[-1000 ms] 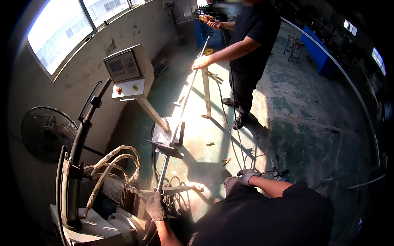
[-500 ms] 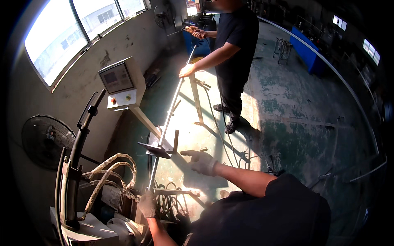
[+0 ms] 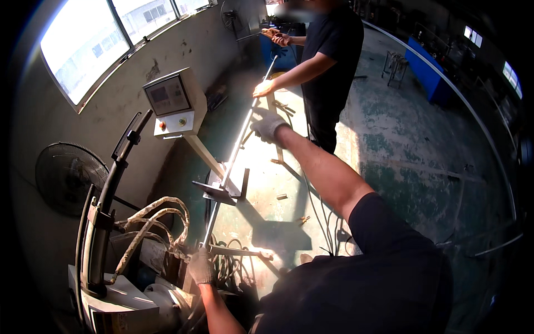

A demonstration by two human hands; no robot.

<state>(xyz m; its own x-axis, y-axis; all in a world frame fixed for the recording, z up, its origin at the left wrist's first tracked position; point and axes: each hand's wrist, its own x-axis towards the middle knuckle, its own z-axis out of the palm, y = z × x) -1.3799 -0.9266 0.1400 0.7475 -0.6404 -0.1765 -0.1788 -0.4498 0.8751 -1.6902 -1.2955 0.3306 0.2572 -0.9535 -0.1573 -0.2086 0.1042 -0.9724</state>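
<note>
Gloves cover both of the person's hands, and both are on one long metal rod [image 3: 238, 145] that runs from the lower middle of the frame up toward the top centre. The left hand [image 3: 201, 266], low in the frame just left of centre, has its fingers clenched around the rod's near end, right beside a tangle of pale hoses [image 3: 146, 222] and the curved dark arm of a bending machine [image 3: 108, 195] at lower left. The right hand [image 3: 267, 124] reaches far forward on an outstretched arm and rests on the rod above the middle of the frame — its fingers curl over the bar, though how tightly cannot be told from this angle.

Between the two hands the rod passes over a small dark metal bracket [image 3: 222, 191] standing on the floor [image 3: 400, 150], which is worn green concrete lit by a bright patch of sun.

At the top centre a second person in dark clothes [image 3: 328, 61] stands beside the far stretch of the rod, one bare hand [image 3: 263, 88] laid on it just beyond the gloved right hand — close, but apart from it.

A grey control box [image 3: 172, 103] with a screen and buttons sits on a slanted post at upper left, below a wide window [image 3: 105, 39]. A round fan [image 3: 69, 178] stands at the left edge.
</note>
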